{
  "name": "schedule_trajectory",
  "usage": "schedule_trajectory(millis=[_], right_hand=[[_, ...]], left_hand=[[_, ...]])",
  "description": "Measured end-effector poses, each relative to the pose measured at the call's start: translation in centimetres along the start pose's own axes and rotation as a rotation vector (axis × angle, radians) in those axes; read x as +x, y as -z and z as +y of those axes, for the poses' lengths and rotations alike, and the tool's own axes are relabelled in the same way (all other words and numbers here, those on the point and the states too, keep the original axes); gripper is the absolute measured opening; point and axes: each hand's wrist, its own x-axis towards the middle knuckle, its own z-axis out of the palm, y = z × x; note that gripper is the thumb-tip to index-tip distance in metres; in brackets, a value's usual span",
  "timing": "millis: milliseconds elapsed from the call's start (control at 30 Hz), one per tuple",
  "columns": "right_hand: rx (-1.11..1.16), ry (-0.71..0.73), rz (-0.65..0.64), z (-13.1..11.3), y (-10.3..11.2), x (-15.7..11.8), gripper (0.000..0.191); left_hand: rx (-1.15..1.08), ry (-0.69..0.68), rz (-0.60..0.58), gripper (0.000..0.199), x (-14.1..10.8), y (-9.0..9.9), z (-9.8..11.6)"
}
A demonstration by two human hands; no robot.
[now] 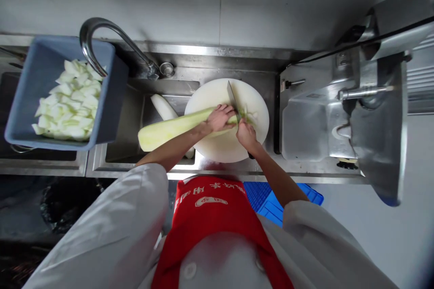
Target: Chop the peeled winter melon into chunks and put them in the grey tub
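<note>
A long, pale green peeled gourd [169,129] lies from over the sink onto the round white cutting board [217,89]. My left hand [221,118] presses down on its right end, fingers bent over it close to the blade. In my right hand [247,135] is a kitchen knife [233,95], its handle wrapped by my fingers and its blade slanting up and left across the gourd's end. Small cut bits [251,116] lie on the board just right of the blade. The lower part of the blade is partly hidden by my hands.
A blue-grey bin [117,95] of pale gourd chunks [73,104] stands at the left under a curved faucet [88,40]. Another peeled gourd [163,106] lies in the sink [130,119]. A metal slicing machine [305,131] stands close on the right; a blue crate [271,205] is below.
</note>
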Motion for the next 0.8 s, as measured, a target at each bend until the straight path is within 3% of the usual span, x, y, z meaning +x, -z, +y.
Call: schedule_trajectory(millis=[100,267,400,533,633,800], right_hand=[[-0.007,-0.006,0.014,-0.2,0.0,-0.2,0.043],[-0.036,0.032,0.024,0.5,2.0,-2.0,0.030],[-0.045,0.017,0.105,3.6,3.6,-6.1,0.030],[0.011,0.004,0.293,7.9,2.8,-10.4,0.031],[0.075,-0.073,0.415,10.3,1.1,-12.5,0.031],[0.127,-0.205,0.498,12.1,-1.7,-15.5,0.026]], left_hand=[[0.069,0.107,-0.073,0.097,-2.5,0.1,-0.2],[0.108,0.253,-0.091,0.113,-3.1,0.4,-1.6],[0.072,0.449,-0.030,0.112,-1.2,1.8,-4.5],[0.012,0.592,0.060,0.108,1.0,2.6,-7.0],[0.009,0.558,0.106,0.108,3.5,2.2,-7.2],[0.015,0.443,0.114,0.109,9.0,1.2,-5.3]])
